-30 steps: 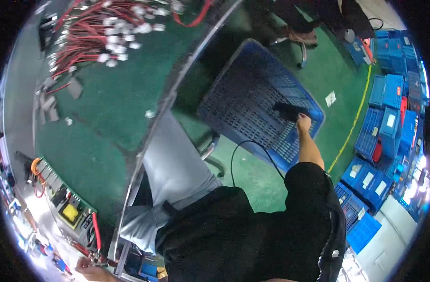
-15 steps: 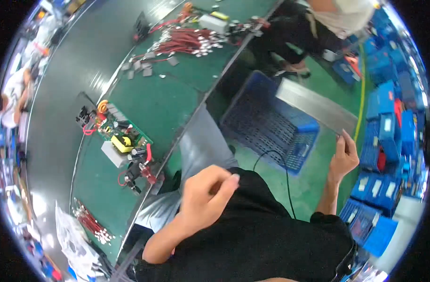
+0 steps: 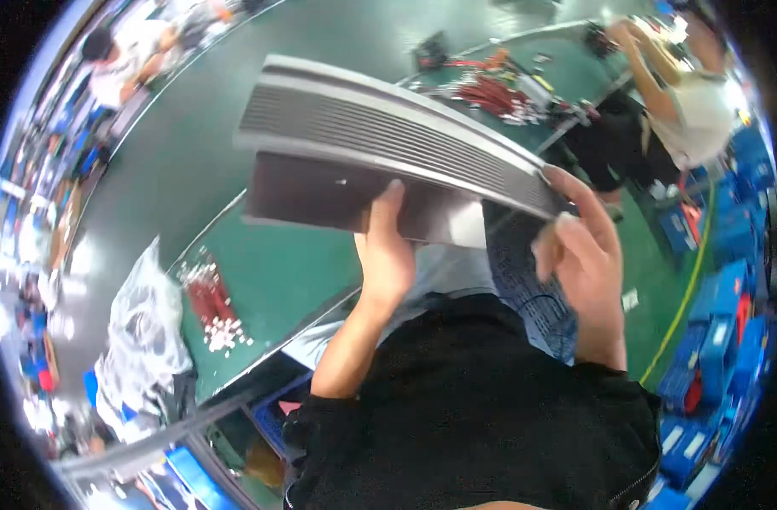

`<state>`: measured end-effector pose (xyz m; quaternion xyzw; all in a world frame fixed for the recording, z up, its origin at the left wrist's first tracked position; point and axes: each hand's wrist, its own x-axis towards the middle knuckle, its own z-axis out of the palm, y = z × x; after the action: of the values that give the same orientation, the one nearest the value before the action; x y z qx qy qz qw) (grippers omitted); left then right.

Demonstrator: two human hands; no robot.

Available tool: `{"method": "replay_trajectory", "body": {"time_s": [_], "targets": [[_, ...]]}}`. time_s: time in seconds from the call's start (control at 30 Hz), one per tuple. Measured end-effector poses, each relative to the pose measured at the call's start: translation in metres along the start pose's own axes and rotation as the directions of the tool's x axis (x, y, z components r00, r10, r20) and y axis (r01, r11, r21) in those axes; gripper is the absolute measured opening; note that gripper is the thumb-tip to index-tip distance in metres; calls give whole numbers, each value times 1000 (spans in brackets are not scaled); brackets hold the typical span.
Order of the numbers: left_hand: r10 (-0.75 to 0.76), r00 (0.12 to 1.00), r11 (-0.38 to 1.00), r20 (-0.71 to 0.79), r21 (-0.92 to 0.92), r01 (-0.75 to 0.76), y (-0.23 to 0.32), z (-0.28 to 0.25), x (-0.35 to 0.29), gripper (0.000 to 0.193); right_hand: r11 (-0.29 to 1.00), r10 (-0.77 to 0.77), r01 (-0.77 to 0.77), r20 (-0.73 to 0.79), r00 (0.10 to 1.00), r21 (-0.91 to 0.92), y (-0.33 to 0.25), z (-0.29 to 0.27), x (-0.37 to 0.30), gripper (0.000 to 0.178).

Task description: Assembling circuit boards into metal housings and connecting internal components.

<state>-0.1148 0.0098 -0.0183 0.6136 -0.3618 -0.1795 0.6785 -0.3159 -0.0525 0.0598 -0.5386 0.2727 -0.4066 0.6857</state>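
Note:
A long silver aluminium housing (image 3: 380, 127) with a ribbed face is held up in front of me, over the green work surface. Its lower side is a smooth dark panel. My left hand (image 3: 387, 255) grips that lower side near the middle, thumb lying on the panel and the other fingers hidden behind. At the housing's right end, my right hand (image 3: 586, 263) pinches the edge between thumb and fingers; part of this hand is blurred. Red wires with white connectors (image 3: 214, 306) lie on the work surface to the left, beside a clear plastic bag (image 3: 142, 331).
Farther back, more red wires (image 3: 495, 93) and electronic parts lie on the table. A person (image 3: 686, 102) sits at the far right; another person (image 3: 125, 64) works at the far left. A blue crate (image 3: 537, 310) is on the floor under my right arm. Blue bins (image 3: 716, 314) line the right.
The housing has come from the right side to in front of me. My left hand, empty before, now grips it too. The view has turned left, and the circuit board no longer shows.

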Motion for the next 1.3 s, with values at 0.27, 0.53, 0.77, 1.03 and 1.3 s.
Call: {"method": "replay_trajectory", "body": {"time_s": [0.27,0.53,0.77,1.03,1.3], "targets": [[-67,954,946,-293,-323,-33,-14,-67,44,63,510,-204,700,720,664,-501,-19,39,67,113],[-69,880,958,-470,216,190,-22,-82,49,48,572,-20,557,668,744,-602,13,87,101,84],[171,878,978,-447,187,-94,-8,-94,68,22,407,-127,707,731,671,-578,14,90,100,87],[314,892,916,-326,-142,-374,-105,-160,50,40,283,-416,855,747,518,-435,13,122,106,85],[131,844,990,-520,27,-137,33,-95,101,7,412,-491,813,651,578,-411,43,129,138,78]]}}
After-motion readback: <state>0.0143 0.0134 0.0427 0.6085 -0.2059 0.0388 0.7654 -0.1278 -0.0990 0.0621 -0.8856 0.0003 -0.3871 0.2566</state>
